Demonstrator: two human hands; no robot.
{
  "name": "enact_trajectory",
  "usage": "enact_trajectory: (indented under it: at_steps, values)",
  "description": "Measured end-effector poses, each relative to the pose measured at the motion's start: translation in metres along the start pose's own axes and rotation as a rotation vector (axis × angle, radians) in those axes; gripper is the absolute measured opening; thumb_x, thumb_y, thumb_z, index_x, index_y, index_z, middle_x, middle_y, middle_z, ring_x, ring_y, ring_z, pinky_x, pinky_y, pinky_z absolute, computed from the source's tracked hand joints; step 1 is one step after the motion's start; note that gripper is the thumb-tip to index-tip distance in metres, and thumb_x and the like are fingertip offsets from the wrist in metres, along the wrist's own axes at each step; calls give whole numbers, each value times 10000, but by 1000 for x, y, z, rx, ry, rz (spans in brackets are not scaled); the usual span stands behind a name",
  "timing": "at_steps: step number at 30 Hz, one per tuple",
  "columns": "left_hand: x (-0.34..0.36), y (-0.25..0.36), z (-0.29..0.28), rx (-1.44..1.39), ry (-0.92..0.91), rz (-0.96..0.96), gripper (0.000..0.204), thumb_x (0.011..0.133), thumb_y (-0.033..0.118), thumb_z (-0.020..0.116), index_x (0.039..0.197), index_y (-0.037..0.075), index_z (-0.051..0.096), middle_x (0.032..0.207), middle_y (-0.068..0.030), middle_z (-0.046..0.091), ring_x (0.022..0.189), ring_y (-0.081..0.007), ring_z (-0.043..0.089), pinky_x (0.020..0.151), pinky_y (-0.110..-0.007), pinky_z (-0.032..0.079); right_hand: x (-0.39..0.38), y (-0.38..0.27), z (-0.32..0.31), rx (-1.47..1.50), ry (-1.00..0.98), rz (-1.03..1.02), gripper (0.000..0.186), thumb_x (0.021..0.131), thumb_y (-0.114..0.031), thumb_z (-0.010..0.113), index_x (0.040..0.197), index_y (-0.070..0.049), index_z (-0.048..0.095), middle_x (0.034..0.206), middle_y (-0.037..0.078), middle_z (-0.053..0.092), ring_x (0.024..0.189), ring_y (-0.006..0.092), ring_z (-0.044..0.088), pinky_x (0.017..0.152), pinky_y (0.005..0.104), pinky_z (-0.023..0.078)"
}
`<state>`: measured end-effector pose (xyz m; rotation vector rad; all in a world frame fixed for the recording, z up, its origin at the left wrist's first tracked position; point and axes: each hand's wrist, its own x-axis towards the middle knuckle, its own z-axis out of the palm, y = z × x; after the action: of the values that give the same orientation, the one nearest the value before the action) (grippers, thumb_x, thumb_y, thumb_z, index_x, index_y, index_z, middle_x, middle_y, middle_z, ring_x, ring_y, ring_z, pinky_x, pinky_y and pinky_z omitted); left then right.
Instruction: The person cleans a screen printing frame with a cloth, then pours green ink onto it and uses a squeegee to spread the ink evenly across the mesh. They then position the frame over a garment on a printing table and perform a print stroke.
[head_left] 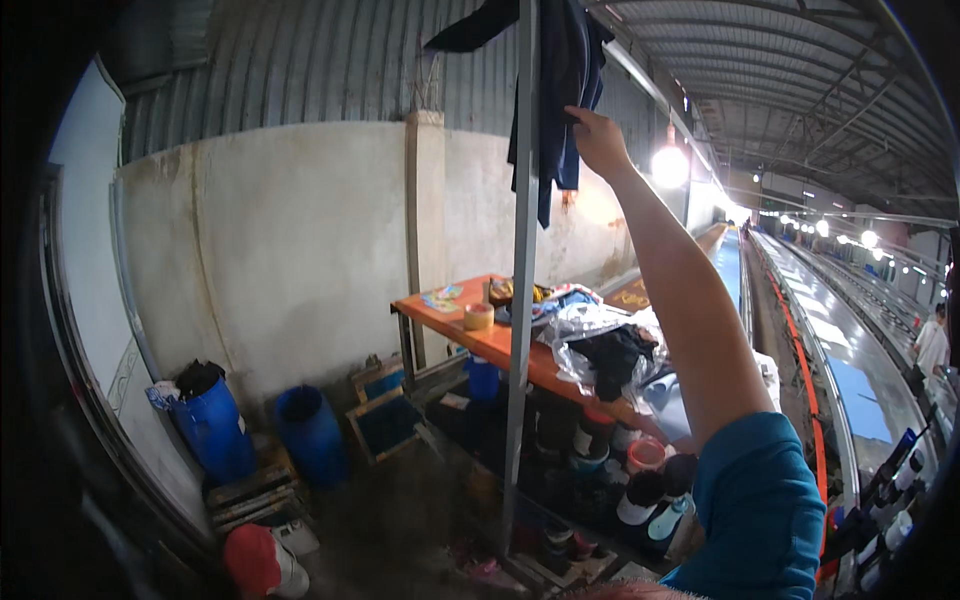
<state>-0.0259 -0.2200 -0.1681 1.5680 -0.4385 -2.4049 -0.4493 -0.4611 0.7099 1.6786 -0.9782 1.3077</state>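
My right arm, in a teal sleeve, stretches up from the lower right. At its end my right hand is raised to a dark navy garment hanging beside a grey metal post. The index finger lies across the cloth near its right edge. The other fingers look curled at the fabric, partly hidden, and seem to grip it. The garment hangs down in loose folds, part of it behind the post. My left hand is out of view.
An orange table holds a tape roll, clear plastic and dark cloth. Paint-stained buckets crowd beneath it. Blue barrels and framed screens stand by the wall. A lit bulb hangs near my arm. Long printing tables run right.
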Motion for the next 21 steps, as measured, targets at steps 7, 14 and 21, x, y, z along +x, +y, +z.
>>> enact_trajectory:
  at_steps: [7,14,21]
  values:
    - [-20,-98,-72,142,72,-91,477,1030,465,472,1237,67,634,1134,-98,658,1033,-274,650,858,-440,542,-48,-86,-107,307,-367,-281,322,1050,-251,604,1266,-31,699,1120,57,774,1068,174,730,984,322,557]
    - [-79,-169,-151,441,45,-154,509,1051,460,433,1297,54,616,1211,-110,656,1100,-280,642,904,-454,534,-206,-234,-338,181,-865,-109,308,1011,-175,589,1245,-11,706,1149,77,760,1071,165,717,953,304,560]
    - [-29,-100,-91,795,-63,-171,543,1071,456,395,1358,42,598,1287,-121,653,1167,-286,633,950,-469,525,-337,-392,-519,120,-958,405,307,972,-98,573,1224,8,713,1178,96,747,1074,157,705,921,287,564]
